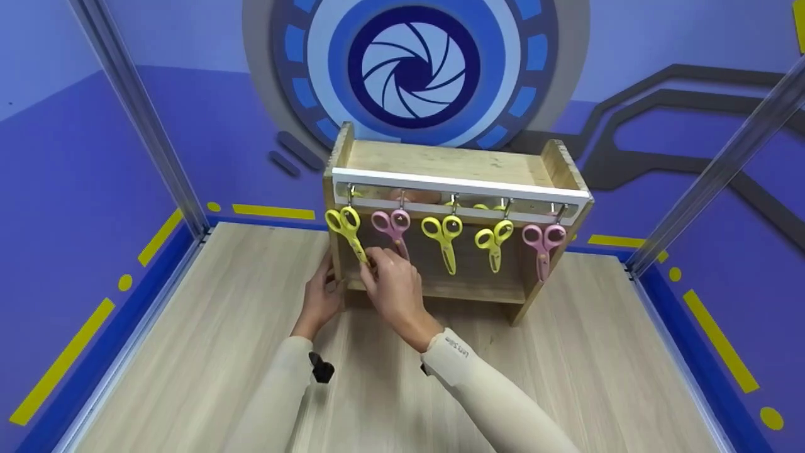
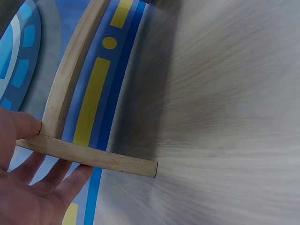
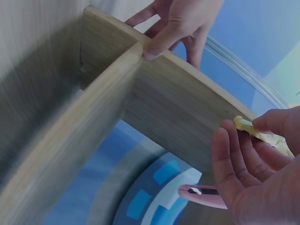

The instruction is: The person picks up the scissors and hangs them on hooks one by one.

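Note:
A wooden rack (image 1: pixel 434 157) stands on the table, with a white hook rail (image 1: pixel 459 185) along its upper front. My left hand (image 1: pixel 322 301) grips the lower part of its left side board (image 2: pixel 103 158), thumb on one face and fingers on the other. On the leftmost hook hang yellow scissors (image 1: pixel 347 225). My right hand (image 1: pixel 397 290) pinches their lower end (image 3: pixel 244 124) between thumb and fingers. Just right of them hang pink scissors (image 1: pixel 392 224), their tip partly behind my right hand.
Farther right along the rail hang yellow scissors (image 1: pixel 444 234), smaller yellow scissors (image 1: pixel 495 241) and pink scissors (image 1: pixel 543 244). Blue printed walls (image 1: pixel 188 126) and metal posts (image 1: pixel 141 113) enclose the wood-grain table (image 1: pixel 604 377).

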A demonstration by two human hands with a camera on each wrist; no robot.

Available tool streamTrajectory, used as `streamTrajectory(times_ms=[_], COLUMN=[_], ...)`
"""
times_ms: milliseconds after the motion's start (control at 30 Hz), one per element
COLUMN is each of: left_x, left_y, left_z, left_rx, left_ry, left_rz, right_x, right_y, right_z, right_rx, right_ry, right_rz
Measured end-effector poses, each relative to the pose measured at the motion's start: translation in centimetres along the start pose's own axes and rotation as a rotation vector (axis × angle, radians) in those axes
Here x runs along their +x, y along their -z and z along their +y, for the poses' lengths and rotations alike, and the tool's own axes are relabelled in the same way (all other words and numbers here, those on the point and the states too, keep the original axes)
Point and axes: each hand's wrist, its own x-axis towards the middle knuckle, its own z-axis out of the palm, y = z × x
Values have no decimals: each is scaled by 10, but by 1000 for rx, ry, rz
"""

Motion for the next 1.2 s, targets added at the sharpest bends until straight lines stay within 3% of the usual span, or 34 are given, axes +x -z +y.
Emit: streamTrajectory(times_ms=[467, 967, 1200], left_x=[1, 1, 0], left_y=[0, 1, 1], left_z=[2, -1, -1], left_rx=[-47, -22, -26], left_ry=[12, -11, 10], left_rz=[-23, -5, -5], right_x=[0, -1, -4], right_y=[-13, -17, -17], right_z=[4, 6, 8], right_rx=[8, 2, -10], right_ry=[-62, -54, -55], right_rz=[-8, -5, -8])
